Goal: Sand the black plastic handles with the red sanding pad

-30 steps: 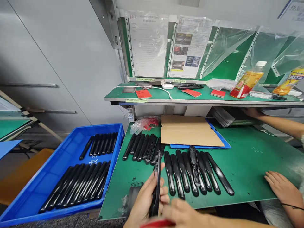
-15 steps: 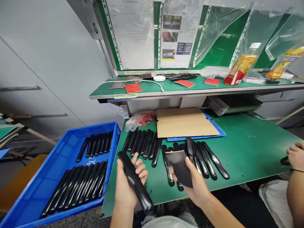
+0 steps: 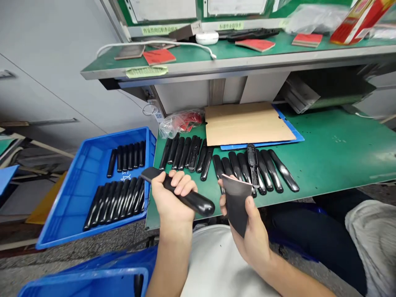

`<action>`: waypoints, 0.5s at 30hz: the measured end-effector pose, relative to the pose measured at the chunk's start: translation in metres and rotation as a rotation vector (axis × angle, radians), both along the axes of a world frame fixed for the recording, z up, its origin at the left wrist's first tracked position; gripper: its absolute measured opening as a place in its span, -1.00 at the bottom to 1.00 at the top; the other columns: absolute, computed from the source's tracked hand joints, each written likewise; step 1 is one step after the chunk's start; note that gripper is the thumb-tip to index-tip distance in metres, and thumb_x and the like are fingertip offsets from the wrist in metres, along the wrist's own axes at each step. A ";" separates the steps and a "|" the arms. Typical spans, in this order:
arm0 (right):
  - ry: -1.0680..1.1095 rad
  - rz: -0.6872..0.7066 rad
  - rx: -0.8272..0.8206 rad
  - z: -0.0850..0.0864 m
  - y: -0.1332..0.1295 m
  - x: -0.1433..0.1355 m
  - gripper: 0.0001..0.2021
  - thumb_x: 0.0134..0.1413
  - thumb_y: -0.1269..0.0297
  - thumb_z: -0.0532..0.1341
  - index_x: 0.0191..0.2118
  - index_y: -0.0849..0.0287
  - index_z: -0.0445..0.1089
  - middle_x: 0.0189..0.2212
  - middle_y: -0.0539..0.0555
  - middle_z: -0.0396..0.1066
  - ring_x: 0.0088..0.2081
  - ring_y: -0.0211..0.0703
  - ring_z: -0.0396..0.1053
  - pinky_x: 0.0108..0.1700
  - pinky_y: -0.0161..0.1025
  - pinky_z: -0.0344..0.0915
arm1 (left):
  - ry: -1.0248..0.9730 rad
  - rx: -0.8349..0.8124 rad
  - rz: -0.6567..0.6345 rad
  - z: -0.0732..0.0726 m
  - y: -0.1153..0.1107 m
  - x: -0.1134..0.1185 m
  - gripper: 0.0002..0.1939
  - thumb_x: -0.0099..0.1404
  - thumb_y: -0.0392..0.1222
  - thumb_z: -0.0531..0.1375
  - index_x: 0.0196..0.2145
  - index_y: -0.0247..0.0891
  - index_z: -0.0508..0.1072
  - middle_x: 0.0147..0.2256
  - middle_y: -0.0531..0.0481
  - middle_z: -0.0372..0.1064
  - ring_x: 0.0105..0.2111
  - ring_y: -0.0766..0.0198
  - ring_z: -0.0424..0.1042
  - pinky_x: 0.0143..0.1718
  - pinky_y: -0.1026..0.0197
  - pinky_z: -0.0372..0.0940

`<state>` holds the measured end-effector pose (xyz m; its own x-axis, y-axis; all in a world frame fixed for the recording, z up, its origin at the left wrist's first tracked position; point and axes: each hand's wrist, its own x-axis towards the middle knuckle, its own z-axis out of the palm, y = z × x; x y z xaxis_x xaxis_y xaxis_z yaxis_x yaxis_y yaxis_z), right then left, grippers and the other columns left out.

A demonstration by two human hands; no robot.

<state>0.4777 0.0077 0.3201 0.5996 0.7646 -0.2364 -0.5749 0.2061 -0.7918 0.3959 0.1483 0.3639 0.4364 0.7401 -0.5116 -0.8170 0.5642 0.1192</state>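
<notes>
The left hand [image 3: 175,196] wraps the shell [image 3: 200,203] at mid-length; both ends project beyond the grip. The shell looks light, stiff and slippery: grasp its middle. Right of that grip, the right hand [image 3: 254,237] pinches a bent pad [image 3: 236,202].

I receive a bright, fairly even picture. White glare lies on the glossy black rounded handle [image 3: 202,204] at centre; shadow sits under the green, metal-edged shelf [image 3: 232,68], upper right, where the red-and-yellow container [image 3: 355,24] looks stretched.
</notes>
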 end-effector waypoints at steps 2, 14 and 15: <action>-0.248 -0.045 -0.002 -0.006 -0.004 -0.007 -0.51 0.34 -0.16 0.04 0.21 -0.05 0.37 -0.01 0.08 0.45 -0.15 -0.10 0.32 -0.04 -0.13 0.26 | 0.020 0.027 0.034 0.004 0.003 0.000 -0.87 0.23 -0.24 0.06 -0.44 -0.20 0.13 -0.63 0.25 -0.06 -0.76 0.51 -0.01 -0.77 0.42 -0.05; -1.727 -0.469 -0.008 -0.051 0.021 0.012 -0.62 0.44 0.15 0.03 0.27 -0.26 0.28 0.37 -0.15 0.16 -0.05 -0.07 0.30 -0.05 -0.09 0.31 | -0.049 0.016 0.029 0.000 0.005 -0.006 -0.77 0.11 -0.32 0.06 -0.44 -0.14 -0.02 -0.65 0.26 -0.06 -0.78 0.49 0.02 -0.78 0.41 0.01; -1.662 -0.457 -0.104 -0.057 0.024 0.017 -0.62 0.43 0.19 0.05 0.27 -0.19 0.29 0.34 -0.07 0.22 -0.05 -0.03 0.31 -0.02 -0.03 0.30 | -0.049 0.008 0.036 0.001 0.006 -0.007 -0.76 0.10 -0.33 0.05 -0.44 -0.13 -0.03 -0.65 0.26 -0.07 -0.79 0.48 0.02 -0.78 0.41 0.02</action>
<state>0.4943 0.0320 0.2631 0.3809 0.4994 0.7782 0.8927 0.0205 -0.4501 0.3886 0.1538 0.3649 0.4342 0.7598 -0.4840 -0.8416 0.5337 0.0828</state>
